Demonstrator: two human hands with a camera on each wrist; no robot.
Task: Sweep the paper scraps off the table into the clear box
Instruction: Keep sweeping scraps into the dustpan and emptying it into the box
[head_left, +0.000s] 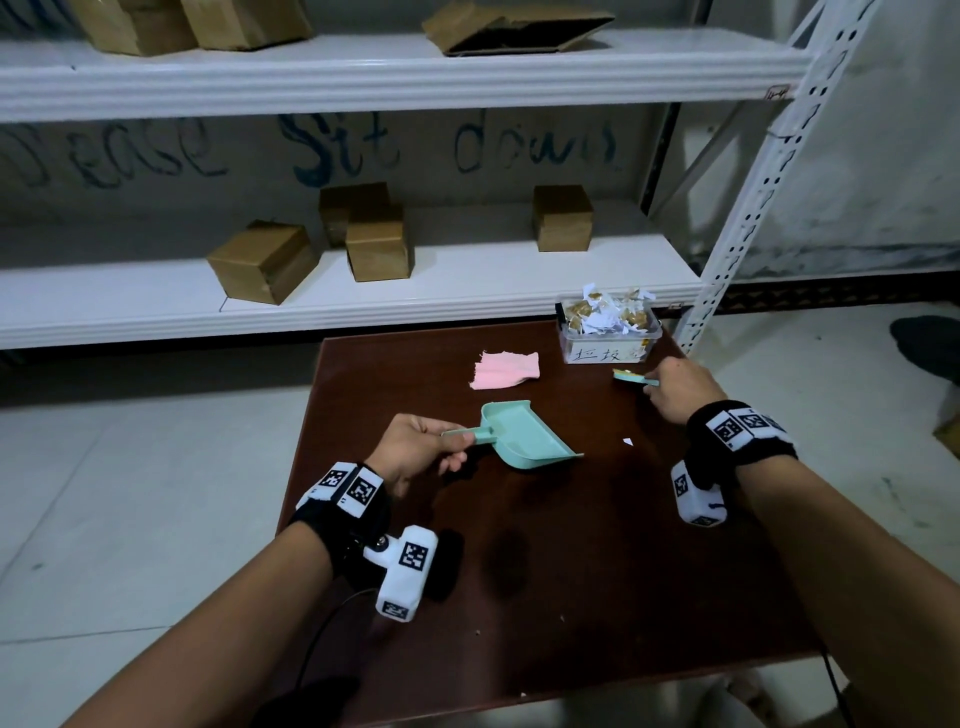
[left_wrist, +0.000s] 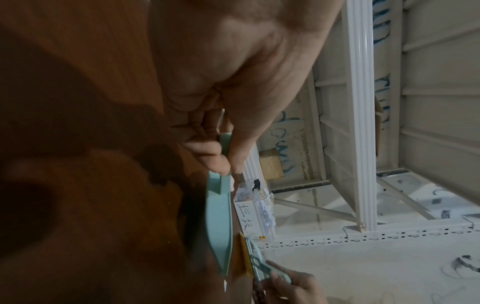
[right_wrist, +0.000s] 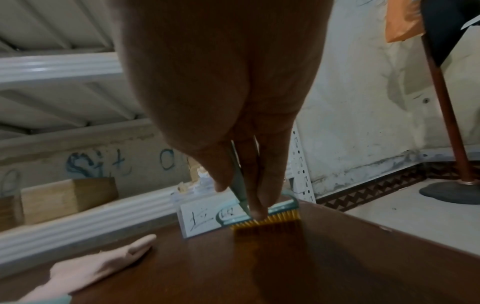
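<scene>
A clear box (head_left: 608, 340) with a handwritten label, heaped with paper scraps, stands at the table's back right corner. My left hand (head_left: 457, 448) pinches the handle of a teal dustpan (head_left: 524, 434), held low over the middle of the table with its mouth facing right. Seen edge-on, the dustpan (left_wrist: 218, 222) runs toward the box (left_wrist: 246, 214). My right hand (head_left: 655, 383) grips a small teal brush (head_left: 627, 375) just in front of the box. The brush's (right_wrist: 265, 220) yellow bristles touch the table beside the box's label (right_wrist: 200, 221). One small white scrap (head_left: 628, 441) lies between my hands.
A pink cloth (head_left: 504, 370) lies left of the box on the dark brown table (head_left: 597, 597). White shelving (head_left: 363, 296) with several cardboard boxes stands right behind the table, with its upright post (head_left: 737, 223) at the back right. A pole stand (right_wrist: 457, 189) is on the floor to the right.
</scene>
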